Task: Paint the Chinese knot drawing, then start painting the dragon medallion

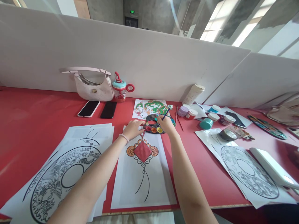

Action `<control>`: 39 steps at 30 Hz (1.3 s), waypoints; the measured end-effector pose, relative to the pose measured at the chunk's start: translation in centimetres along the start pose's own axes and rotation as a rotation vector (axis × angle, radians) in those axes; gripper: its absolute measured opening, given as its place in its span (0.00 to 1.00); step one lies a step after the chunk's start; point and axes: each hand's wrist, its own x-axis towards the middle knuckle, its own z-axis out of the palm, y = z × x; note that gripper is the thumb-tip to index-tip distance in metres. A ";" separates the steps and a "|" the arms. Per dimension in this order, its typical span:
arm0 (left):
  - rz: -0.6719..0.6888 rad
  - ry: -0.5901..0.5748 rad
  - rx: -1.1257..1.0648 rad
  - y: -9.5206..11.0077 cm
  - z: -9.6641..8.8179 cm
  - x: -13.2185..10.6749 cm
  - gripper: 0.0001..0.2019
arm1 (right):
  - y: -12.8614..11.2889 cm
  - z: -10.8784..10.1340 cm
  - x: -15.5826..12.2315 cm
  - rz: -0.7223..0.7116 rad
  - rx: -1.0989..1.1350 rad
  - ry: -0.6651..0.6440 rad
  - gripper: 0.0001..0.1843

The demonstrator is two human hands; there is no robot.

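My right hand [166, 125] is closed around a paintbrush [166, 113] with a dark blue handle, over the right part of a black paint palette [147, 118]. The brush tip is hard to make out among the paint wells. My left hand [133, 130], with a beaded bracelet at the wrist, grips the left edge of the palette between thumb and fingers. Below both hands lies a sheet with a knot ornament drawing [143, 151]. Its centre diamond is painted red, and its side loops are orange. The palette overlaps the top of this sheet.
Line-drawing sheets [70, 155] lie at left, others [247, 168] at right. Behind stand a pink handbag [93, 88], a cup [120, 91], two phones [108, 109] and dragon pictures [155, 108]. Paint jars [206, 123], a second palette [266, 127] and a white case [273, 166] occupy the right.
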 end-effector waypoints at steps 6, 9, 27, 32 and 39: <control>0.001 0.011 0.006 -0.1 0.2 0.0 0.16 | 0.0 -0.1 -0.2 0.006 0.029 -0.031 0.18; 0.004 0.012 0.004 -0.2 0.3 0.0 0.17 | 0.0 -0.2 -0.2 0.020 0.029 0.001 0.18; 0.008 0.007 0.012 0.0 0.1 0.0 0.17 | 0.0 -0.4 -0.2 0.043 0.023 -0.003 0.19; 0.028 0.022 0.007 0.0 0.0 -0.1 0.16 | -0.1 -0.4 -0.2 0.027 0.032 -0.025 0.20; 0.027 0.022 0.020 0.0 0.0 -0.1 0.16 | -0.1 -0.4 -0.3 0.012 0.037 -0.035 0.20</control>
